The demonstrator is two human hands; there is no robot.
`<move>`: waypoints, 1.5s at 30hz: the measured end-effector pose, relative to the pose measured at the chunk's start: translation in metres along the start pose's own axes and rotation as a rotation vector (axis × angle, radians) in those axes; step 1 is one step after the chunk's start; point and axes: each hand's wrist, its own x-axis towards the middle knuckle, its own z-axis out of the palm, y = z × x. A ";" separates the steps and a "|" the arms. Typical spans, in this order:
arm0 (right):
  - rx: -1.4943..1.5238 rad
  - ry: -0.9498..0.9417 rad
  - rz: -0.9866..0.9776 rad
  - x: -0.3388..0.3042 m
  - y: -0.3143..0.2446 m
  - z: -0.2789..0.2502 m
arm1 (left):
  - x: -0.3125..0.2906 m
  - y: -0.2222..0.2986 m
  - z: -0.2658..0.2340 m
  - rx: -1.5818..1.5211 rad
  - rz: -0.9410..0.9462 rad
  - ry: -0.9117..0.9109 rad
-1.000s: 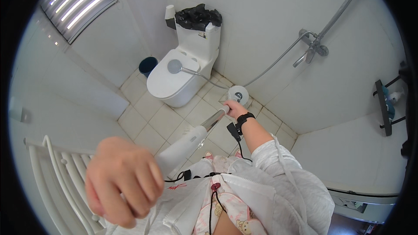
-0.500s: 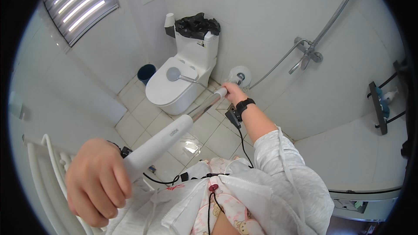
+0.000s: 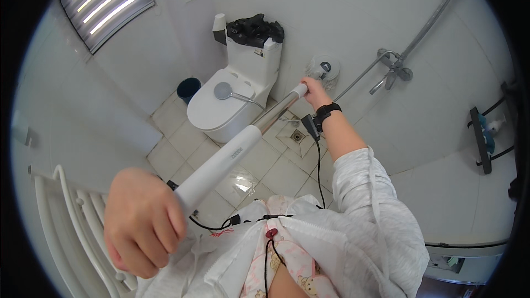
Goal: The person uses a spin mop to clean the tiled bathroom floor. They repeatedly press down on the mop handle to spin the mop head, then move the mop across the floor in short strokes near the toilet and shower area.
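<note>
One white pole [image 3: 223,161]: I've right grip [image 3: 316,92] and left grip [image 3: 144,223] clamped on it. Far disc [image 3: 330,68] seems attached, poorly seen; sideways swing could snag shower hose [image 3: 361,76].

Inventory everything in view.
Tool: 1, white and silver, centre
Disc: 1, white, near right hand
Toilet: 1, white, upper middle
Bag: 1, black, on tank
Shower head: 1, grey, on lid
Bin: 1, dark blue, by toilet
Slats: several, grey, upper left
Tap: 1, chrome, upper right
Rack: 1, dark, far right
Rails: several, white, lower left
Drain: 1, metallic, centre
Jacket: 1, pale grey, bottom
Left hand: 1, bare, tool's near end
Right hand: 1, bare, tool's far end
</note>
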 end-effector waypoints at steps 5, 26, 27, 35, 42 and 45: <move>0.041 -0.020 0.014 0.008 0.004 -0.007 | 0.005 -0.004 0.003 -0.014 -0.035 0.001; 0.027 -0.021 0.139 -0.019 0.005 0.006 | 0.020 0.010 -0.019 0.150 0.093 0.377; 0.043 -0.041 0.144 -0.024 0.005 0.004 | 0.024 0.011 -0.019 0.140 0.091 0.367; 0.020 -0.043 0.270 -0.036 0.025 -0.024 | 0.046 0.009 -0.020 0.155 0.098 0.377; 0.036 -0.049 0.346 -0.052 0.060 -0.046 | 0.031 0.017 -0.016 0.204 0.135 0.467; 0.045 -0.010 0.353 -0.061 0.074 -0.056 | 0.025 0.012 -0.017 0.204 0.127 0.501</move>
